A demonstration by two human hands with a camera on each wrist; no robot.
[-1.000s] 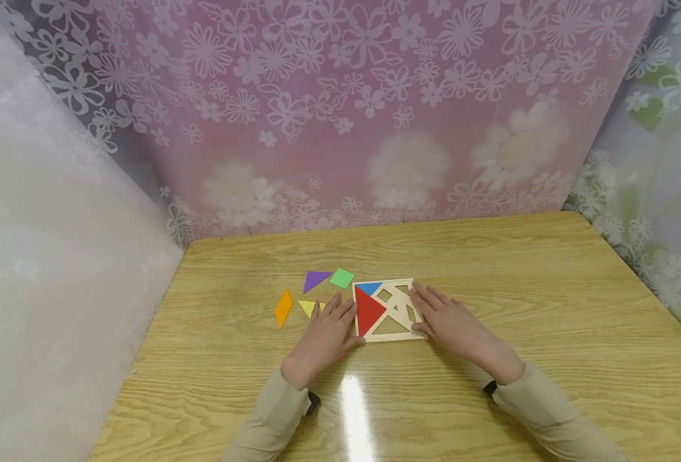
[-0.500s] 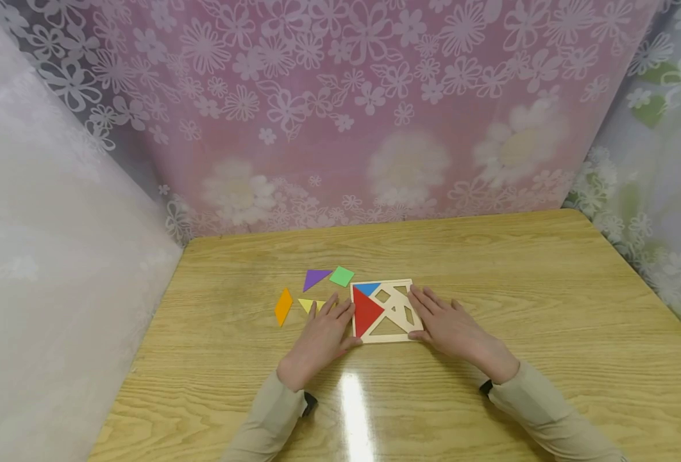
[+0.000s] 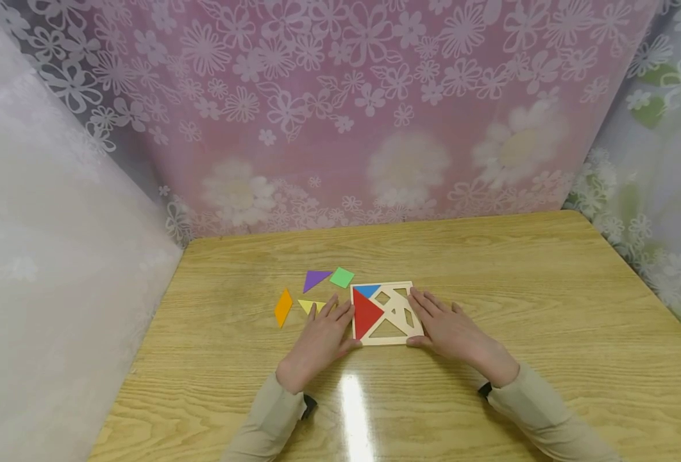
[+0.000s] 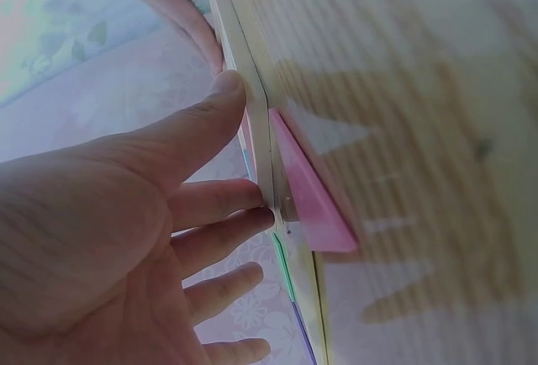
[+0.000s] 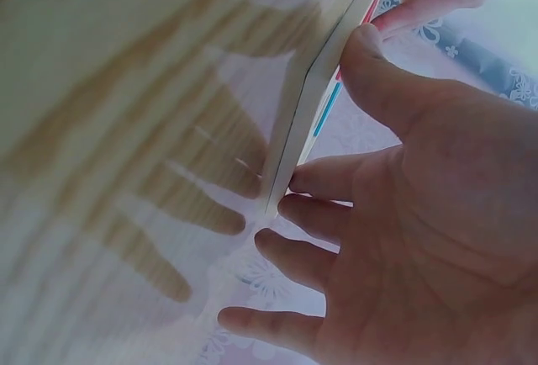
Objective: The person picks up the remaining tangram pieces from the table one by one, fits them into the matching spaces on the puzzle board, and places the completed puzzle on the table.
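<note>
A square wooden tangram board (image 3: 395,298) lies on the table, a large red triangle (image 3: 366,314) and a small blue triangle (image 3: 367,290) set in its recesses; several other recesses are bare. My left hand (image 3: 320,330) touches the board's left side, thumb at the near corner, fingers spread and nearly straight. At the right side my right hand (image 3: 453,330) touches the edge the same way, its thumb on the near edge. In the left wrist view a pink triangle (image 4: 313,193) lies beside the board's near left corner; the left hand hides it in the head view.
Left of the board lie a purple triangle (image 3: 315,280), a green square (image 3: 342,277), an orange parallelogram (image 3: 283,308) and a yellow triangle (image 3: 310,307), partly covered by the left fingers. Floral curtains (image 3: 375,128) surround the wooden table (image 3: 490,256) at the back and sides.
The board has shifted slightly to the left and a little nearer, both hands staying at its sides. The loose pieces have stayed about where they were.
</note>
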